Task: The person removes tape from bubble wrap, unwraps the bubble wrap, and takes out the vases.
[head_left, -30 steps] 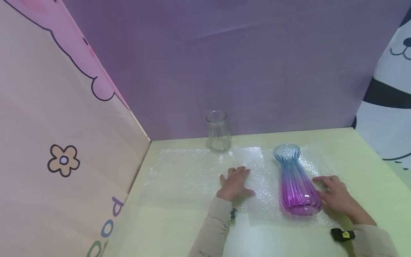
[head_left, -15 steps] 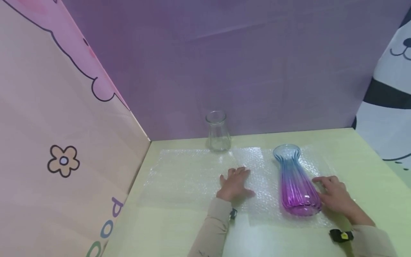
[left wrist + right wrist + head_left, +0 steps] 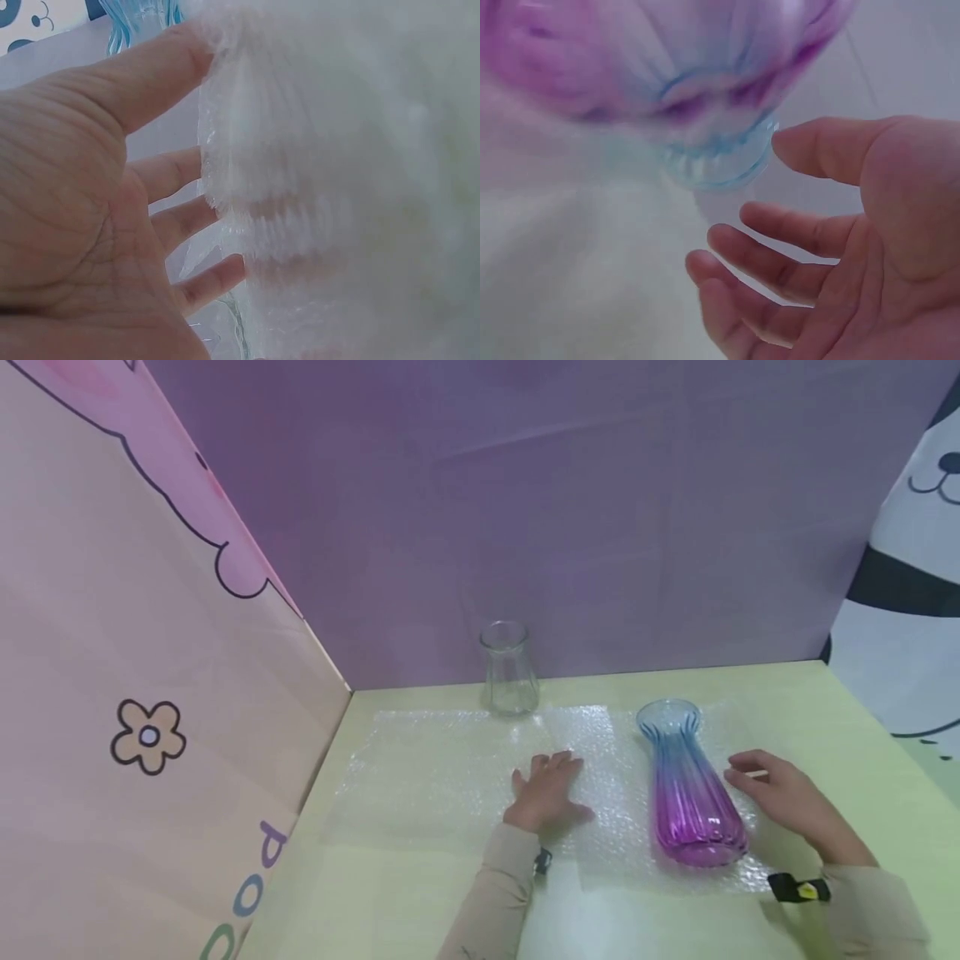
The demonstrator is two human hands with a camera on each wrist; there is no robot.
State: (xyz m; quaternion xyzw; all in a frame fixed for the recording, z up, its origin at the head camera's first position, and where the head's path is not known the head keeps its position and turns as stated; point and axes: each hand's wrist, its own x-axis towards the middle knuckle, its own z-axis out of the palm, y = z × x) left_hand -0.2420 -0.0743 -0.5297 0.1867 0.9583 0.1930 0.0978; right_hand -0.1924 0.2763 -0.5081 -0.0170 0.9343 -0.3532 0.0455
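A ribbed glass vase point(image 3: 693, 793), blue at the neck and purple toward the base, lies on a sheet of bubble wrap point(image 3: 435, 768), its mouth pointing to the back. My left hand point(image 3: 545, 795) rests on the wrap left of the vase with fingers spread; in the left wrist view the fingertips reach behind the wrap's cloudy edge point(image 3: 225, 150). To the vase's right is my right hand point(image 3: 780, 793), fingers loosely bent and holding nothing. The right wrist view shows a gap between its fingers point(image 3: 772, 262) and the purple body point(image 3: 667, 60).
A clear glass vase point(image 3: 513, 672) stands upright at the back of the pale yellow table point(image 3: 405, 902), by the wrap's far edge. A purple backdrop point(image 3: 525, 510) rises behind the table, and a printed panel point(image 3: 150, 635) borders its left side.
My right hand has come away from the vase's side, shifting slightly up and back. The left hand and both vases hold their places.
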